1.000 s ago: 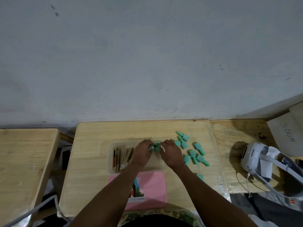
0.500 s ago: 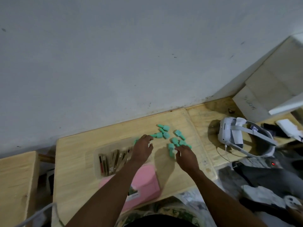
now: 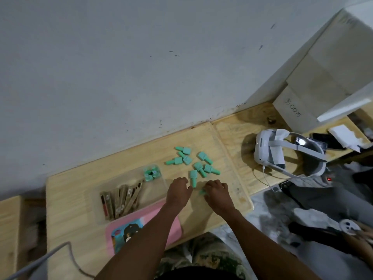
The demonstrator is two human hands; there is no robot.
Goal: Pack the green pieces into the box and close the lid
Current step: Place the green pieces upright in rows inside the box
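Makeshift recording setup, not a home kitchen or shop. I sit at a bare plywood counter (image 3: 80, 199) against a scuffed grey wall (image 3: 121, 77). White VR headset (image 3: 282, 154) beside me, labelled cardboard boxes (image 3: 298, 110) stacked right, loose cable (image 3: 66, 251) trailing.

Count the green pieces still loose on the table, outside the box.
8 visible: three far, four right, one partly under the right hand. More may be hidden beneath the hands.

Pale wooden table (image 3: 84, 201), clear box (image 3: 129, 195) at its centre, loose green pieces (image 3: 193, 164) at two o'clock, pink lid (image 3: 141, 229) at six o'clock lay flat.
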